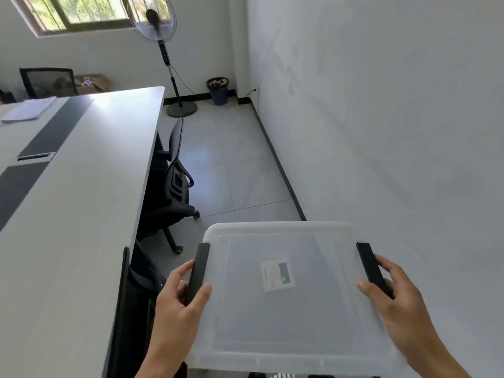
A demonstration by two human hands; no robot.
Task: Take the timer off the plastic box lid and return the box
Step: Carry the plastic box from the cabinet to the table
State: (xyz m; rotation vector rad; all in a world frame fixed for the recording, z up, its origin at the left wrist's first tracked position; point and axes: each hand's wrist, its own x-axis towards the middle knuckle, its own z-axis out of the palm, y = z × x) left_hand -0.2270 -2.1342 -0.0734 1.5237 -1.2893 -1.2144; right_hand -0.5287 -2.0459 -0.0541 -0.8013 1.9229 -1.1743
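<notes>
A translucent white plastic box (286,317) with a lid is held in the air in front of me, over the floor between the table and the wall. Its lid carries only a small paper label (277,274); no timer is in view. My left hand (177,301) grips the black clip handle (198,271) on the box's left side. My right hand (401,298) grips the black clip handle (373,268) on the right side.
A long grey table (68,186) runs along the left, with papers (27,109) at its far end. Black office chairs (174,186) are tucked at its right edge. A standing fan (163,50) and a waste bin (218,90) stand at the far wall. A white wall (381,118) is close on the right.
</notes>
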